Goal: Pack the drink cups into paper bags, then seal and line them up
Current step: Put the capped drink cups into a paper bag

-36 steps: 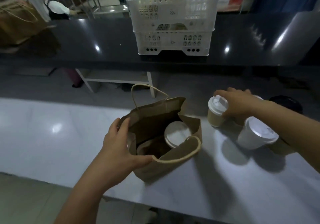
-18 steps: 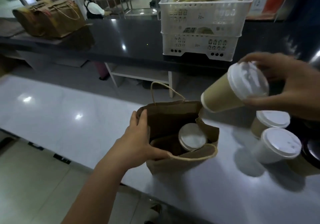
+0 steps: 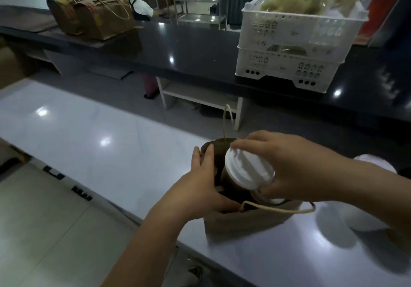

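The paper bag (image 3: 244, 220) stands upright near the front edge of the white counter (image 3: 89, 131), its mouth open to the ceiling. One twine handle (image 3: 227, 120) sticks straight up at the far side, and the other (image 3: 278, 207) has flopped over the near rim.

The left hand (image 3: 200, 189) grips the bag's left wall. Its fingers lie up the outside and its thumb hooks over the edge into the opening, holding the mouth wide.

The right hand (image 3: 287, 166) holds a drink cup (image 3: 249, 169) from above, fingers curled round the rim of its white lid. The cup is partway into the bag and sits tilted rather than plumb. Its long axis slants so the lid faces up and a little to the right, while the brown body angles down and left into the bag's dark inside. I cannot see its base.

Just beneath that hand another lid (image 3: 266, 199) shows low inside the bag, half hidden. It looks like a second cup, though it is too blurred to be sure.

More white-lidded cups (image 3: 373, 162) stand on the counter to the right, partly behind the forearm.

Across the gap runs a dark counter (image 3: 178, 49) carrying two stacked white crates (image 3: 289, 60). At its far left end stand brown paper bags (image 3: 95, 13) with their tops folded shut, side by side.
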